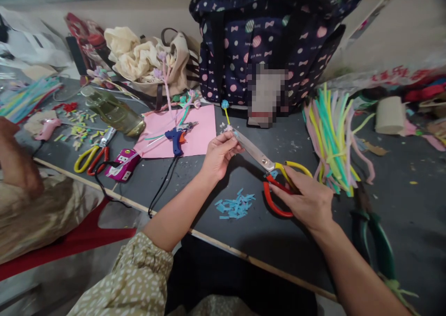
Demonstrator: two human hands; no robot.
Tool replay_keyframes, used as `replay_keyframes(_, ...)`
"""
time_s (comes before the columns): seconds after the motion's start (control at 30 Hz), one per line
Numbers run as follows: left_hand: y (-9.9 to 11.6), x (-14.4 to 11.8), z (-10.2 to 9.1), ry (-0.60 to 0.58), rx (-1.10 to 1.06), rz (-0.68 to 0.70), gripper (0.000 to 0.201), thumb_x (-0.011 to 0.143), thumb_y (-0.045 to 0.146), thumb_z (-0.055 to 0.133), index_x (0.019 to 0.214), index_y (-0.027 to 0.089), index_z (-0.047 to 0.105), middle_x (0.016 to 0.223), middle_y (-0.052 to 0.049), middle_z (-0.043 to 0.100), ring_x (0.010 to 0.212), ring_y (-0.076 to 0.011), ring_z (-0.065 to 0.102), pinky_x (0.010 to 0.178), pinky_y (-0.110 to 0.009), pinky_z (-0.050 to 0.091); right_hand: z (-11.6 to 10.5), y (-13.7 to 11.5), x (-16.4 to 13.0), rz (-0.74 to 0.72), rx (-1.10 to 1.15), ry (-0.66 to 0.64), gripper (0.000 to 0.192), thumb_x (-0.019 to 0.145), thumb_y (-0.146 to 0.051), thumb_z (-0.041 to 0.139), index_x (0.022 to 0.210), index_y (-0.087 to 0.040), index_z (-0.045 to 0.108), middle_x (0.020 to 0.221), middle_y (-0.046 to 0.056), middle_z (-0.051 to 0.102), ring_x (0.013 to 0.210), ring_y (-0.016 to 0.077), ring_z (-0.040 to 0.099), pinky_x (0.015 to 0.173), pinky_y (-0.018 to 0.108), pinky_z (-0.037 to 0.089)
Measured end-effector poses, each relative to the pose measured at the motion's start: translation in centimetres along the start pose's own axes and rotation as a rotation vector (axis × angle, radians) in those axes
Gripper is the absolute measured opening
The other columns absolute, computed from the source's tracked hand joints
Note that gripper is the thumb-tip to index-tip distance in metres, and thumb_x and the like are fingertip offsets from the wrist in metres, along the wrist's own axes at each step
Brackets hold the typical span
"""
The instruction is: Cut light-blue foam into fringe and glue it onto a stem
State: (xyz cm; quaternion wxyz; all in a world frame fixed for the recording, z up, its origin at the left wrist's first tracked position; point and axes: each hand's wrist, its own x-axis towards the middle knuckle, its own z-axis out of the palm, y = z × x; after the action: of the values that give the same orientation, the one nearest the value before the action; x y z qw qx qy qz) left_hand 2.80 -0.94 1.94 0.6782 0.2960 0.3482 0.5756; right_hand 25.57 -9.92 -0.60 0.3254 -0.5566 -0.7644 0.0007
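Note:
My left hand [219,154] pinches the lower end of a thin yellow stem with a small blue pom-pom flower [225,104] on top. My right hand [306,200] grips a pair of scissors [268,165] by its red and yellow handles. The steel blades point up and left, and their tips meet the stem at my left fingers. A small heap of light blue snippets [236,206] lies on the dark table [400,204] just below the two hands.
A bundle of coloured pipe cleaners [332,134] lies right of the scissors. A navy patterned bag [265,42] stands behind. A blue glue gun [177,138] rests on pink paper [198,130]. Second scissors [93,155], a glass bottle [113,110] and another person's arm [16,158] are left.

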Motion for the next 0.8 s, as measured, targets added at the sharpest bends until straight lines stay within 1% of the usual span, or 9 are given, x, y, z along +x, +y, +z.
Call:
replay_keyframes(0.17,0.01,-0.04,-0.03,0.009,0.017,-0.004,0.016,0.066,0.024,0.081,0.071,0.019,0.066,0.068,0.003,0.060,0.059,-0.0078,0.054,0.070,-0.027,0.051,-0.10,-0.25,0.16,-0.016,0.011,0.015,0.044,0.083,-0.045,0.067,0.120,-0.021,0.067,0.076,0.002,0.070,0.065,0.0159,0.065,0.062,0.027,0.051)
replay_keyframes(0.27,-0.02,0.00,-0.04,0.020,0.027,-0.013,0.015,0.068,0.024,0.079,0.071,0.019,0.066,0.068,0.003,0.060,0.059,-0.0077,0.054,0.072,-0.028,0.051,-0.14,-0.36,0.27,0.004,0.000,-0.006,0.043,0.084,-0.047,0.066,0.119,-0.022,0.068,0.072,0.000,0.068,0.061,0.0148,0.062,0.060,0.027,0.049)
replay_keyframes(0.4,-0.11,0.10,-0.11,0.026,0.017,-0.023,0.014,0.068,0.022,0.078,0.071,0.018,0.065,0.068,0.003,0.059,0.058,-0.0076,0.054,0.072,-0.028,0.051,-0.14,-0.41,0.28,0.002,0.011,-0.010,0.044,0.084,-0.048,0.066,0.119,-0.020,0.068,0.074,0.001,0.068,0.064,0.0154,0.064,0.060,0.027,0.049)
replay_keyframes(0.57,-0.11,0.06,-0.11,0.025,-0.020,-0.031,0.015,0.066,0.021,0.079,0.072,0.017,0.067,0.066,0.003,0.060,0.057,-0.0071,0.054,0.070,-0.027,0.051,-0.07,-0.41,0.12,-0.012,-0.004,-0.009,0.042,0.084,-0.046,0.066,0.118,-0.020,0.068,0.073,0.001,0.068,0.061,0.0146,0.063,0.058,0.026,0.048)
replay_keyframes(0.8,-0.26,0.15,-0.19,0.033,-0.044,-0.029,0.019,0.063,0.022,0.083,0.074,0.017,0.068,0.066,0.003,0.062,0.056,-0.0072,0.054,0.070,-0.028,0.051,-0.18,-0.44,0.16,-0.022,-0.014,-0.021,0.042,0.085,-0.045,0.067,0.118,-0.020,0.068,0.085,0.002,0.073,0.071,0.0156,0.069,0.062,0.025,0.050)
